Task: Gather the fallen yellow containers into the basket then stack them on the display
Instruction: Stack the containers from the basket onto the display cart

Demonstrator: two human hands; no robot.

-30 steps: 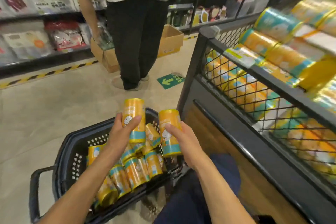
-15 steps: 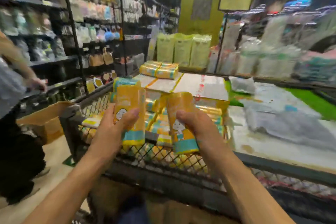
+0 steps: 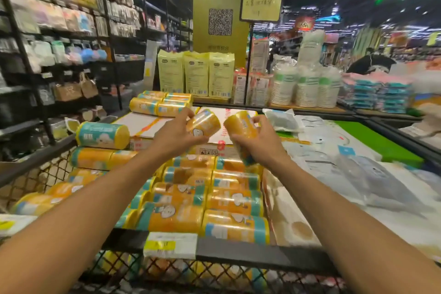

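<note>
As hands hold containers, display seems stocked.

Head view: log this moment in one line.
left hand: holds left container | right hand: holds right container | place: above display | stacking: not yet done

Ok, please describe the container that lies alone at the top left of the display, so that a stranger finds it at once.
Start at the black mesh display bin full of yellow containers. At its far left, beside the flat cardboard boxes, one container lies on its side atop the pile. Only it shows a broad teal label.
</note>
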